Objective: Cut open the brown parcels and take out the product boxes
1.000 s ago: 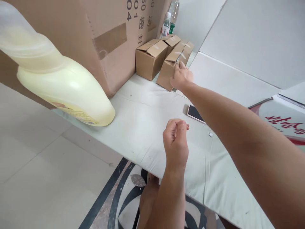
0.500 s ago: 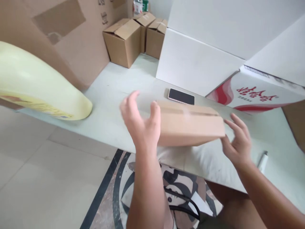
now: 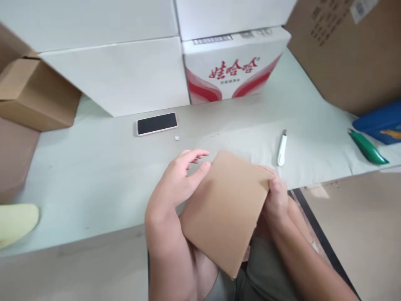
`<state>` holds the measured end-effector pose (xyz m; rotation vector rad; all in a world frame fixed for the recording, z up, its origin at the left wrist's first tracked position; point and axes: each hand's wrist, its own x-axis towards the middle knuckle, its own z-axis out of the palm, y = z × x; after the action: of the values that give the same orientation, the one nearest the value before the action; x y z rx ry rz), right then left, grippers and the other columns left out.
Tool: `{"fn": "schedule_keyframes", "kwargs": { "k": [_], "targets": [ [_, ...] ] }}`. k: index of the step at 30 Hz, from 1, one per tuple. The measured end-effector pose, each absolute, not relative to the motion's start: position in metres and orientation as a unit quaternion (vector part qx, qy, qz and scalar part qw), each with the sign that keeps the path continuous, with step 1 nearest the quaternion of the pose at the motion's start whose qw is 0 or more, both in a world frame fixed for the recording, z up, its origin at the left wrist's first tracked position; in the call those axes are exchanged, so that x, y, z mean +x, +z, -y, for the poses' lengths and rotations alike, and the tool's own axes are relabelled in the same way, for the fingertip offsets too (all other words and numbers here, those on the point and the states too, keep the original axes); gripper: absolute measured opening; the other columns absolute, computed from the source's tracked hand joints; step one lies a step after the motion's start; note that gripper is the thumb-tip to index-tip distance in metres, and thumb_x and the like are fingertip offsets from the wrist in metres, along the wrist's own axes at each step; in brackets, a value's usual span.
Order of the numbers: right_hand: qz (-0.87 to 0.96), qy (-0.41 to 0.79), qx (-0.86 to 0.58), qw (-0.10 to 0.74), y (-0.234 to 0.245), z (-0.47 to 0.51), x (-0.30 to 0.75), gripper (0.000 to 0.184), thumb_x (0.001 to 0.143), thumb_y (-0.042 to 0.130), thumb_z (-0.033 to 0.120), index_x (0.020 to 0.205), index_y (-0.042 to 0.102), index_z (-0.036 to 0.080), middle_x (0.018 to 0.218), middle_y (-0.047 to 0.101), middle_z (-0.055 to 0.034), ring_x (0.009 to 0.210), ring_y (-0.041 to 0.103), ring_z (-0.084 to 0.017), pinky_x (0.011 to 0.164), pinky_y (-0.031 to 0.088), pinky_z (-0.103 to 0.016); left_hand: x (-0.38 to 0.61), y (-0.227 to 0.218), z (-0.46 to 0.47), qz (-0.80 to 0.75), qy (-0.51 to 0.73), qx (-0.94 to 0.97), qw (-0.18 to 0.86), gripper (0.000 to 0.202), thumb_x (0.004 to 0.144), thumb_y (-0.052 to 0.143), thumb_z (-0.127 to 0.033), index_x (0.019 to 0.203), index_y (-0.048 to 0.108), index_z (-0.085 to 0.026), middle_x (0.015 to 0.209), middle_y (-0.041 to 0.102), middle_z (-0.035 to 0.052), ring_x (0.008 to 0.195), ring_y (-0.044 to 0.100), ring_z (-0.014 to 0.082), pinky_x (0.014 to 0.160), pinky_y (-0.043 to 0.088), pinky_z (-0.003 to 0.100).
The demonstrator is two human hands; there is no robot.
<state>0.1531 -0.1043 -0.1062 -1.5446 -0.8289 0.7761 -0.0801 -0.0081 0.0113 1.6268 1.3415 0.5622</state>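
A brown cardboard box (image 3: 225, 205) is tilted over my lap at the table's front edge, with one plain face turned up. My right hand (image 3: 277, 194) grips its right corner, thumb on the near side and the other fingers partly hidden. At the upper left edge of the box is my left hand (image 3: 184, 173), its fingers curved and apart from the thumb; whether it touches the cardboard is unclear. To the right of the box lies a white utility knife (image 3: 282, 150).
A phone (image 3: 157, 124) and a small white scrap (image 3: 177, 138) lie on the table (image 3: 87, 179). White cartons (image 3: 234, 67) line the back. Brown boxes (image 3: 44, 94) stand left, a large carton (image 3: 347, 54) right. A green tool (image 3: 368, 146) and yellow bottle (image 3: 19, 223) flank the sides.
The view has swung right. The box has come off the tabletop toward my lap and tilted. My right hand has closed on its corner; my left hand stays open at its left.
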Motion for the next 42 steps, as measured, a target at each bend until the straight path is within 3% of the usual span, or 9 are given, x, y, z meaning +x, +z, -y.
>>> {"fn": "schedule_keyframes", "kwargs": {
  "k": [5, 11, 15, 19, 21, 23, 27, 36, 42],
  "targets": [
    [0.35, 0.344, -0.653, 0.577, -0.075, 0.083, 0.183, 0.053, 0.087, 0.059, 0.075, 0.094, 0.072, 0.024, 0.094, 0.077, -0.0061, 0.086, 0.069, -0.024, 0.079, 0.057, -0.039, -0.054, 0.006, -0.007, -0.511, 0.328, 0.633, 0.481, 0.026, 0.09, 0.068, -0.05, 0.1, 0.074, -0.026, 0.095, 0.073, 0.0038, 0.092, 0.067, 0.0211, 0.086, 0.055, 0.036],
    [0.436, 0.32, -0.677, 0.5, -0.024, 0.053, 0.192, 0.034, 0.093, 0.057, 0.052, 0.09, 0.073, 0.023, 0.091, 0.075, -0.0045, 0.087, 0.067, -0.021, 0.078, 0.05, -0.034, -0.028, 0.007, -0.013, -0.501, 0.474, 0.564, 0.455, 0.015, 0.089, 0.072, -0.043, 0.088, 0.066, -0.029, 0.085, 0.066, 0.0016, 0.084, 0.064, 0.0186, 0.087, 0.056, 0.038],
    [0.512, 0.319, -0.68, 0.417, 0.004, 0.019, 0.184, 0.033, 0.094, 0.058, 0.052, 0.09, 0.072, 0.022, 0.096, 0.077, -0.0053, 0.089, 0.066, -0.022, 0.076, 0.046, -0.034, -0.044, 0.014, -0.011, -0.53, 0.536, 0.516, 0.406, 0.014, 0.092, 0.066, -0.038, 0.082, 0.062, -0.028, 0.085, 0.062, 0.0015, 0.083, 0.063, 0.0178, 0.086, 0.057, 0.038],
    [0.565, 0.293, -0.68, 0.363, 0.016, -0.004, 0.164, 0.031, 0.096, 0.06, 0.05, 0.094, 0.073, 0.022, 0.097, 0.077, -0.0071, 0.087, 0.064, -0.023, 0.076, 0.044, -0.034, -0.076, 0.044, 0.025, -0.548, 0.412, 0.625, 0.374, 0.015, 0.095, 0.068, -0.042, 0.107, 0.071, -0.033, 0.115, 0.07, 0.0033, 0.115, 0.068, 0.0246, 0.108, 0.055, 0.043],
    [0.58, 0.276, -0.676, 0.36, 0.018, -0.009, 0.154, 0.026, 0.099, 0.059, 0.043, 0.099, 0.073, 0.022, 0.103, 0.077, -0.0072, 0.092, 0.066, -0.024, 0.079, 0.045, -0.035, -0.084, 0.062, 0.048, -0.504, 0.27, 0.742, 0.35, 0.043, 0.086, 0.081, -0.046, 0.126, 0.069, -0.04, 0.141, 0.065, 0.0031, 0.139, 0.059, 0.0318, 0.118, 0.051, 0.048],
    [0.583, 0.262, -0.679, 0.361, 0.018, -0.011, 0.146, 0.021, 0.1, 0.056, 0.036, 0.104, 0.073, 0.023, 0.11, 0.077, -0.0066, 0.097, 0.067, -0.024, 0.084, 0.047, -0.038, -0.082, 0.074, 0.065, -0.471, 0.144, 0.802, 0.337, 0.059, 0.079, 0.087, -0.046, 0.134, 0.067, -0.044, 0.156, 0.055, 0.0025, 0.145, 0.055, 0.0362, 0.114, 0.056, 0.049],
    [0.576, 0.24, -0.694, 0.36, 0.017, -0.017, 0.133, 0.018, 0.101, 0.054, 0.028, 0.104, 0.072, 0.023, 0.11, 0.076, -0.0056, 0.097, 0.067, -0.024, 0.088, 0.049, -0.04, -0.07, 0.07, 0.07, -0.485, 0.052, 0.809, 0.33, 0.063, 0.078, 0.082, -0.033, 0.139, 0.065, -0.042, 0.164, 0.045, 0.0046, 0.143, 0.058, 0.0364, 0.111, 0.059, 0.05],
    [0.568, 0.22, -0.698, 0.376, 0.001, -0.035, 0.113, 0.019, 0.096, 0.054, 0.026, 0.086, 0.07, 0.022, 0.093, 0.075, -0.0056, 0.089, 0.064, -0.023, 0.082, 0.046, -0.037, -0.089, 0.049, 0.047, -0.566, 0.082, 0.744, 0.345, 0.061, 0.079, 0.063, -0.026, 0.14, 0.062, -0.035, 0.167, 0.04, 0.0064, 0.134, 0.065, 0.032, 0.107, 0.06, 0.048],
    [0.56, 0.215, -0.674, 0.432, -0.008, -0.02, 0.127, 0.021, 0.093, 0.055, 0.032, 0.077, 0.063, 0.022, 0.08, 0.067, -0.0036, 0.077, 0.058, -0.018, 0.072, 0.044, -0.033, -0.096, 0.045, 0.039, -0.547, 0.117, 0.733, 0.386, 0.061, 0.072, 0.065, -0.023, 0.132, 0.065, -0.035, 0.153, 0.053, 0.0043, 0.115, 0.07, 0.0257, 0.092, 0.063, 0.038]
  ]
}}
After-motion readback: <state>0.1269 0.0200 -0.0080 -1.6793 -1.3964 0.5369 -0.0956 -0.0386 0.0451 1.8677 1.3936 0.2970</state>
